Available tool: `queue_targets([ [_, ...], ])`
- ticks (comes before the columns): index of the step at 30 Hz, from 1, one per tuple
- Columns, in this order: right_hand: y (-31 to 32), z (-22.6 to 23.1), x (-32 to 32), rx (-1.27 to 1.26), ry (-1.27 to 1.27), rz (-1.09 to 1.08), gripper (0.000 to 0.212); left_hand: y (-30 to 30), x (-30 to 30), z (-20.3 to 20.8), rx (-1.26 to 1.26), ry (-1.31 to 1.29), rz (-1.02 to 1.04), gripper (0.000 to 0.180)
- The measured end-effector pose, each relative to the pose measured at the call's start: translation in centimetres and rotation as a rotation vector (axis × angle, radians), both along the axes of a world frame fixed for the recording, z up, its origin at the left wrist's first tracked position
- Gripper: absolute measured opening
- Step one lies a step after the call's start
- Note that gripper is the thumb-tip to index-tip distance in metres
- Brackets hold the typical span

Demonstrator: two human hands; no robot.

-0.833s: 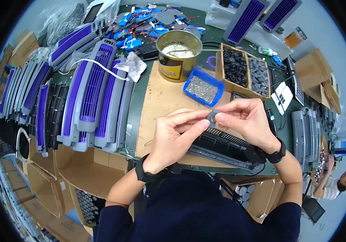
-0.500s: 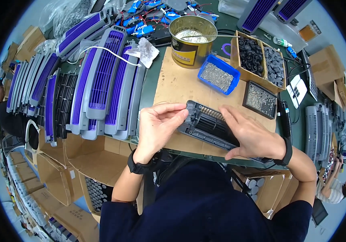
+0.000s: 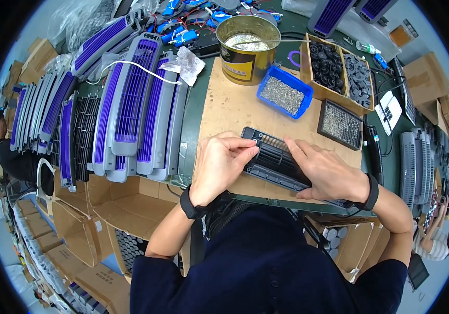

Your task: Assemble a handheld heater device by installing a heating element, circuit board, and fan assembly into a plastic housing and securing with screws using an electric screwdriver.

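Observation:
A long dark plastic fan housing (image 3: 275, 177) with a slatted barrel inside lies slantwise on the brown board (image 3: 216, 112), close to the table's front edge. My left hand (image 3: 218, 162) is at its left end, thumb and index fingertip pinched together just above the end cap. Whatever sits between those fingertips is too small to make out. Across the right part of the housing lies my right hand (image 3: 329, 170), fingers over the far side and thumb along the near side, gripping it. That palm hides the housing's right portion.
Beyond the housing stand a blue tray (image 3: 302, 111) of small screws, a dark box (image 3: 359, 144) of small metal parts, a wooden box (image 3: 308, 68) of black parts and a metal can (image 3: 258, 65). Purple-grey fan casings (image 3: 130, 94) are stacked left. A dark handheld tool (image 3: 375, 157) lies right.
My left hand has shifted right, its pinched fingertips now over the housing's left end instead of beside its corner. The right hand keeps its hold on the housing.

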State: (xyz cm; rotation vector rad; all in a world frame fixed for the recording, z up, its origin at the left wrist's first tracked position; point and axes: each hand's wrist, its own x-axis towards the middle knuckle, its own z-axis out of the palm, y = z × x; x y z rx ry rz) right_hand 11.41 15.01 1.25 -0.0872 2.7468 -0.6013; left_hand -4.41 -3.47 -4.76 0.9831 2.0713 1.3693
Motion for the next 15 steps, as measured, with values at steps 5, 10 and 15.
queue_targets([
  [5,0.1,-0.2,0.1,0.003,0.002,-0.003,0.110,0.3,-0.4,-0.7,-0.043,-0.057,0.016,0.014],
  [10,0.2,-0.2,0.0,0.006,-0.005,0.004,0.110,0.6,-0.5,-1.4,0.073,-0.208,0.039,0.036],
  [15,0.0,0.3,-0.2,0.018,-0.026,0.003,0.111,0.6,-0.8,-2.0,0.091,-0.204,-0.074,0.043],
])
